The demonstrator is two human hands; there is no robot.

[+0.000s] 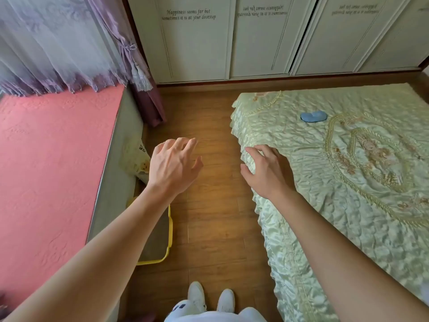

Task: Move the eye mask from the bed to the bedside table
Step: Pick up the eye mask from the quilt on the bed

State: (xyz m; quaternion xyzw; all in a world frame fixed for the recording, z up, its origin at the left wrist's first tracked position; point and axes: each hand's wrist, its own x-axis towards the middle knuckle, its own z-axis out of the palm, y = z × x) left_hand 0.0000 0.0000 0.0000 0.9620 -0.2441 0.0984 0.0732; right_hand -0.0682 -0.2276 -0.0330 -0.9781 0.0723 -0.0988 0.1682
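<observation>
overhead, wardrobe doors read "happiness seems far but sometimes it is at your doorstep".

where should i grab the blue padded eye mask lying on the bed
Pinch the blue padded eye mask at its narrow middle, from above. It lies flat on the pale green quilted bedspread, so no edge is lifted. The right hand is nearer.

Warm wooden floor, white wardrobe doors with printed script, lilac curtains over pink window seat, daylit.
</observation>
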